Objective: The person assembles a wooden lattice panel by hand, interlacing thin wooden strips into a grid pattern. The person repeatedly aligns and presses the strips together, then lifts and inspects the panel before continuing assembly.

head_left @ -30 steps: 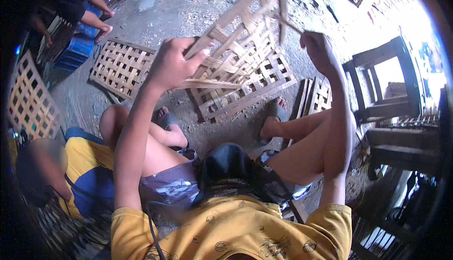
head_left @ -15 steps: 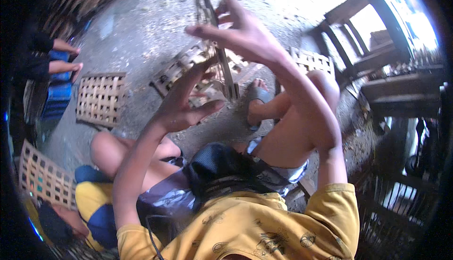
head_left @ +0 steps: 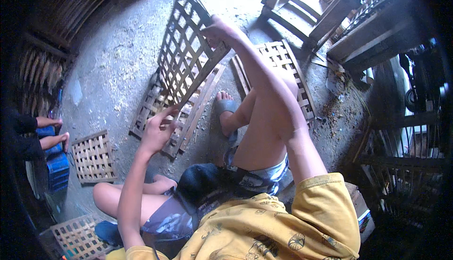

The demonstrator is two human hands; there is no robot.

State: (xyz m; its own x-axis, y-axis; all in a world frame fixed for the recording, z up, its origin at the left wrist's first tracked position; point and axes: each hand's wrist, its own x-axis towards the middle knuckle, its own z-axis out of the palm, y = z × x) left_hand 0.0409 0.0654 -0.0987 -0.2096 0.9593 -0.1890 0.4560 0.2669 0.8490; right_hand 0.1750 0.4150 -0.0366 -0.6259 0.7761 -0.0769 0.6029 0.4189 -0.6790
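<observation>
A woven bamboo lattice panel (head_left: 181,47) with a wooden frame stands tilted on edge in front of me. My right hand (head_left: 219,32) is closed on its right edge, near the upper corner. Beside the lower corner is my left hand (head_left: 159,130), its fingers loosely curled and thumb apart; the fingertips come to that corner without a visible grip around it. Under the raised panel, another lattice panel (head_left: 150,113) lies on the floor. A further lattice panel (head_left: 278,52) rests beyond my bent right leg, partly hidden by my arm and knee.
Small woven panels lie at the left (head_left: 93,156) and lower left (head_left: 80,236). Another person's hands (head_left: 55,132) show above a blue object (head_left: 57,168) at the far left. A wooden frame stool (head_left: 306,9) and a dark bench (head_left: 373,33) stand at the upper right.
The lattice panel has turned from nearly edge-on to showing its broad face. My right hand has closed on its edge, and my left hand has moved down and left. The view has shifted.
</observation>
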